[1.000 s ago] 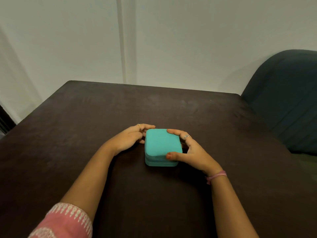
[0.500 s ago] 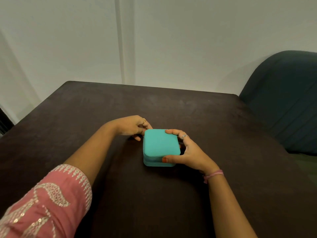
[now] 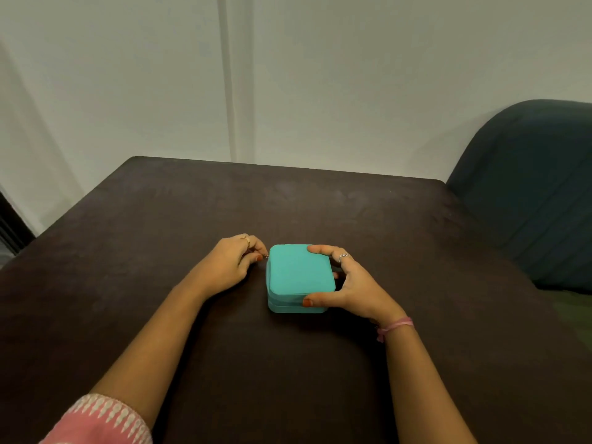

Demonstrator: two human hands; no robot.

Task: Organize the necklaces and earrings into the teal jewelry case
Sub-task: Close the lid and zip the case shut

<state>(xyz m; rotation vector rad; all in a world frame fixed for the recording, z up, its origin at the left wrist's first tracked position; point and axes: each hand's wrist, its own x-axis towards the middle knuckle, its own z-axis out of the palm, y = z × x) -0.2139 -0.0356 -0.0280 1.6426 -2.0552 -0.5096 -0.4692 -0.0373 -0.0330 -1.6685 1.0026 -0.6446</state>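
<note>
Teal jewelry case (image 3: 299,277) sits closed at mid-frame on a dark brown worktop (image 3: 320,203). At its upper-left corner the left hand (image 3: 234,264) pinches a small metal zipper pull (image 3: 265,257); the right hand (image 3: 349,283) curls its grip around the case's right side, thumb on the front edge.

I see bare forearms. My left arm has a pink sleeve (image 3: 99,423) with white patterned trim; left hand (image 3: 232,262) wears a gold ring (image 3: 246,240). Right hand (image 3: 354,288) has a silver ring (image 3: 342,257), orange-red nail polish, and a pink wrist thread (image 3: 395,326).
</note>
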